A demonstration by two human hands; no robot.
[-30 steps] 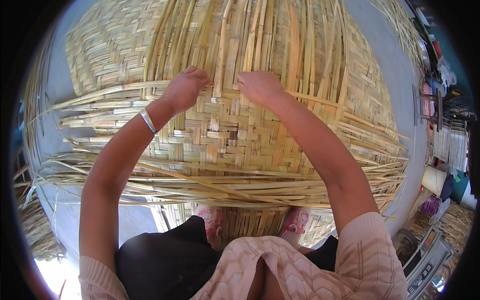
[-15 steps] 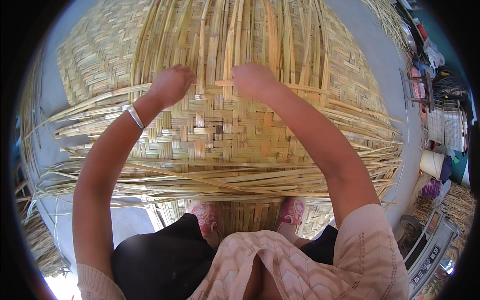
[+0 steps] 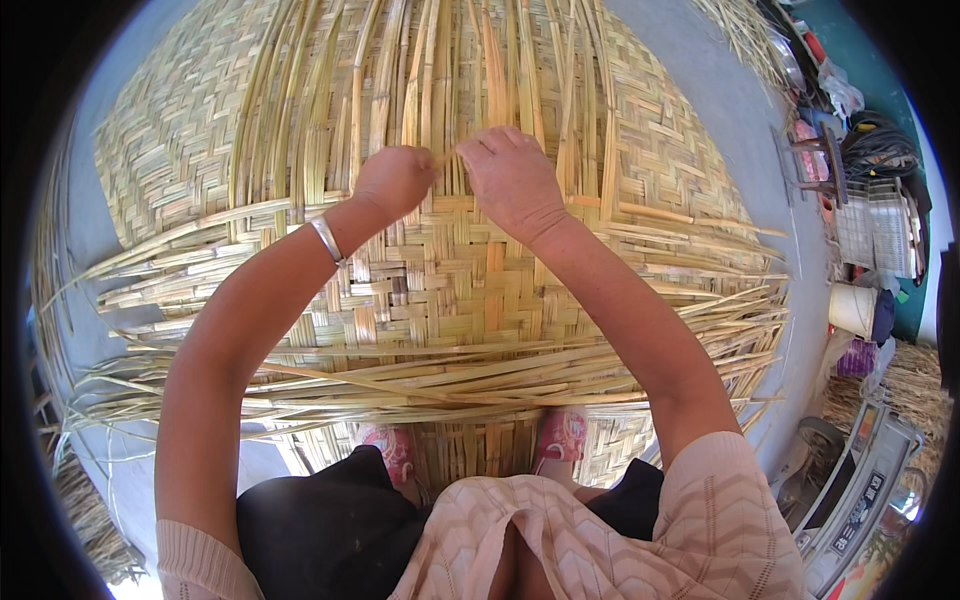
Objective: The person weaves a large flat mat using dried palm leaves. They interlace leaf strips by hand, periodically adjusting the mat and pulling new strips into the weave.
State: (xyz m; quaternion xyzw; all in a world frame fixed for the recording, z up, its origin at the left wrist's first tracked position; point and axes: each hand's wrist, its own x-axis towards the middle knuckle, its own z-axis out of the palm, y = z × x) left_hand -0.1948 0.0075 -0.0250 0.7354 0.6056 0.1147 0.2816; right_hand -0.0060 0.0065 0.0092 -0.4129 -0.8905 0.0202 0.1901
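A large mat of flattened, straw-coloured reed strips (image 3: 440, 270) lies woven in front of me on the floor. My left hand (image 3: 397, 182), with a silver bangle at its wrist, is closed, its fingertips pinched on a reed strip. Close to its right, my right hand (image 3: 512, 182) is curled with its fingertips on the strips; what they pinch is mostly hidden. Unwoven lengthwise strips (image 3: 385, 90) run away from both hands. Just below the hands, a crosswise strip (image 3: 655, 213) runs through the weave.
Loose crosswise strip ends (image 3: 480, 375) fan out near my feet. Pink patterned shoes (image 3: 563, 436) stand on the woven part. On the right are a small stool (image 3: 833, 165), a white bucket (image 3: 853, 308) and a grey vehicle-like front (image 3: 860, 500). Grey floor (image 3: 770, 130) borders the mat.
My left hand has moved right, toward my right hand, so the gap between them is smaller. The view has shifted slightly. The right hand has turned, showing more of its back.
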